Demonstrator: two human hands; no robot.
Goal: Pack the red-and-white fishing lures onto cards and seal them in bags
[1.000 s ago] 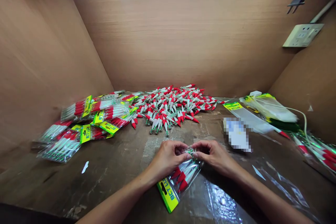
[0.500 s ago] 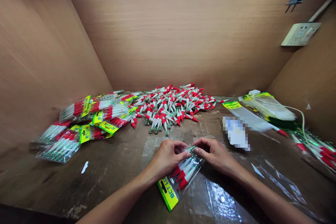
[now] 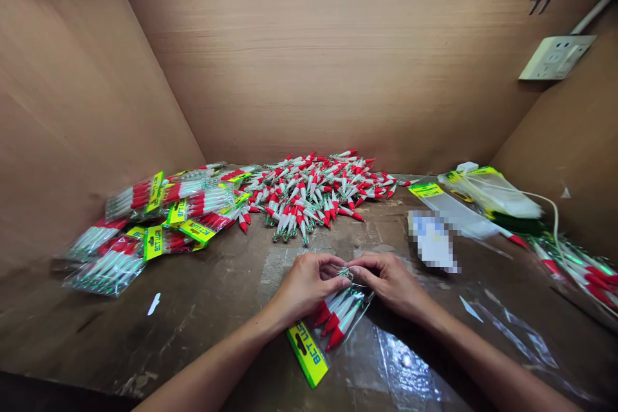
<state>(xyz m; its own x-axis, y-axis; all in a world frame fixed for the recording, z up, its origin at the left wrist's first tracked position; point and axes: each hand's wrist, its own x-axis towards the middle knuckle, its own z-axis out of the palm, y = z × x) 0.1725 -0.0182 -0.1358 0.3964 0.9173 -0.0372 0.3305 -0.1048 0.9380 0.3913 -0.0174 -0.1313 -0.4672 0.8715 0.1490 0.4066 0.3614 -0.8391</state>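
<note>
A clear plastic bag with a yellow header card lies at a slant before me, its header toward the lower left. Inside are several red-and-white fishing lures, red tips toward the header and green spiky ends toward my fingers. My left hand pinches the upper end of the bag between thumb and fingers. Close against it, my right hand pinches the same end. The fingertips of both hands nearly meet and partly hide the bag's end.
Beyond my hands sits a heap of loose lures. Filled bags are piled at the left. On the right are a stack of flat bags, a pixelated paper, more lures and a cable. Plastic scraps lie at the lower right.
My right fingers have shifted slightly left, closer to my left fingers at the bag's end. The bag stays nearly in place; the view has tilted slightly.
</note>
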